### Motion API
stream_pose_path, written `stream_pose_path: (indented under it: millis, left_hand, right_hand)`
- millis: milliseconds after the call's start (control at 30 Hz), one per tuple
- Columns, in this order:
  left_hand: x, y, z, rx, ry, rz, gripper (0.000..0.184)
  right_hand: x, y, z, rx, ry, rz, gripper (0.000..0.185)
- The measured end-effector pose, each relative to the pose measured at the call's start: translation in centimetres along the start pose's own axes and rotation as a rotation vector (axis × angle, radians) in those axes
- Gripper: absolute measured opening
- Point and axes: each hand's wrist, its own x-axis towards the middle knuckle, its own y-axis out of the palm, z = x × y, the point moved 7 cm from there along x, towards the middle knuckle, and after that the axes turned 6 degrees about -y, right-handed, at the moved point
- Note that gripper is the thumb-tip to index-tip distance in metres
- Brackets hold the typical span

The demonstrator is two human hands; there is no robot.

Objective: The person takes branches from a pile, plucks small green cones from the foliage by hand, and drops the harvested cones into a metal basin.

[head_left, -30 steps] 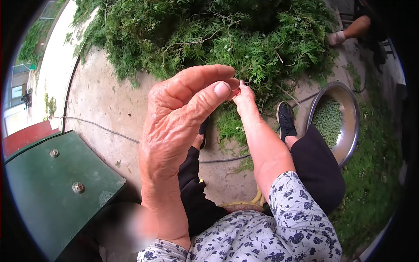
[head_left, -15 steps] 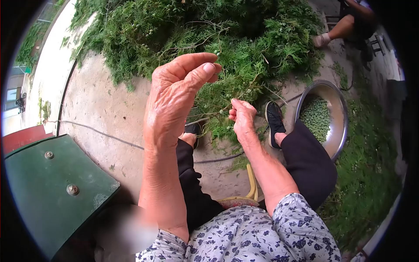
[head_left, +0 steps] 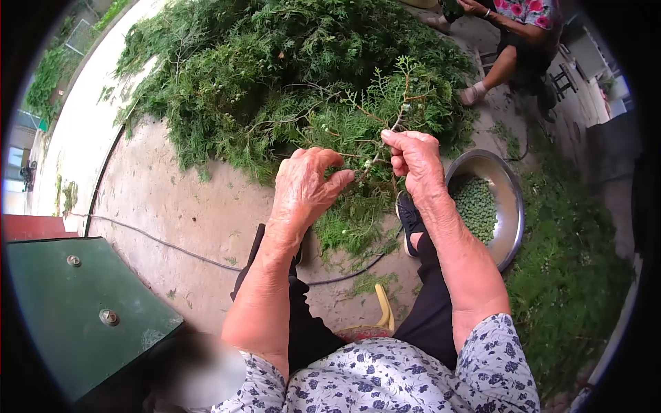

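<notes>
A thin evergreen branch (head_left: 397, 125) with a few pale green cones is pinched between the thumb and fingers of my right hand (head_left: 418, 164). My left hand (head_left: 308, 187) is just left of it, fingers curled and thumb apart from them, close to the branch's twigs; nothing shows in it. Behind both hands lies a large heap of cut green branches (head_left: 234, 89). Beside my right forearm, a metal basin (head_left: 511, 199) holds a layer of small green cones (head_left: 476, 206).
Another person (head_left: 527, 34) sits at the upper right, hands holding something green. A green metal box (head_left: 76, 303) stands at lower left. A dark cable (head_left: 172, 246) crosses the concrete. More greenery (head_left: 571, 275) lies right of the basin.
My right hand has risen and now holds up a branch. My left hand has lowered and turned toward it. The view has shifted, showing more of the other person.
</notes>
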Motion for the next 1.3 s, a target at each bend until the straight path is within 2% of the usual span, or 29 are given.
stream_pose_path:
  millis: [100,167,200,267,300,367,400,433,567,633,767,833,867,900,967,1033,1100,1300]
  left_hand:
    - [0.3,1.4,-1.5,0.039,0.083,-0.003,0.044]
    - [0.5,2.6,-1.7,0.088,-0.056,0.133,0.033]
    - [0.7,3.1,-1.5,0.091,-0.055,0.132,0.033]
    - [1.2,5.2,0.1,-0.508,-0.219,0.257,0.024]
    - [1.3,5.1,-0.2,-0.502,-0.217,0.256,0.024]
    - [1.1,5.3,-0.8,-0.870,-0.308,0.279,0.015]
    - [1.3,5.0,-0.9,-0.814,-0.284,0.261,0.015]
    - [1.5,5.0,-1.0,-0.813,-0.282,0.258,0.015]
    - [1.8,4.9,-1.7,-0.846,-0.237,0.186,0.013]
    - [1.9,4.9,-2.3,-0.851,-0.220,0.168,0.012]
    - [1.7,4.5,-2.1,-0.918,-0.301,0.189,0.008]
    - [1.9,5.0,-1.4,-1.063,-0.328,0.205,0.008]
    - [2.0,5.1,-1.1,-1.058,-0.331,0.171,0.010]
    - [2.1,4.7,-1.4,-1.058,-0.323,0.172,0.010]
    - [1.8,4.0,-1.8,-0.971,-0.372,0.198,0.010]
    - [2.1,4.1,-1.9,-1.040,-0.330,0.205,0.006]
    - [1.8,3.9,-1.8,-1.005,-0.396,0.191,0.005]
    - [2.0,4.1,-1.6,-1.059,-0.354,0.189,0.006]
  right_hand:
    - [-0.4,-0.1,0.7,0.023,0.040,0.023,0.022]
    - [-0.5,-0.1,0.7,0.098,0.057,0.054,0.022]
    - [-0.5,-0.3,0.6,0.102,0.056,0.055,0.022]
    - [-0.2,0.0,0.6,0.140,0.010,0.112,0.020]
    - [-0.3,0.0,0.9,0.146,0.008,0.113,0.020]
    - [-0.9,0.0,2.9,0.008,-0.159,0.079,0.023]
    - [-1.3,-0.1,3.7,-0.033,-0.250,0.060,0.021]
    - [-1.6,0.0,3.8,-0.032,-0.254,0.061,0.021]
    - [-3.1,1.9,5.2,-0.468,-0.690,0.268,0.020]
    - [-3.3,1.9,5.1,-0.553,-0.829,0.217,0.016]
    - [-3.1,1.9,4.8,-0.513,-0.721,0.288,0.011]
    - [-3.1,1.8,4.9,-0.270,-0.548,0.302,0.008]
    - [-2.8,1.8,4.6,-0.125,-0.374,0.352,0.008]
    - [-2.5,1.4,4.9,-0.125,-0.381,0.349,0.008]
    - [-2.0,1.1,4.4,0.160,-0.203,0.426,0.011]
    - [-1.4,0.5,4.8,0.247,-0.217,0.440,0.012]
    - [-1.1,-0.2,5.5,0.473,-0.172,0.408,0.014]
    - [-0.8,-1.0,5.6,0.546,-0.185,0.435,0.022]
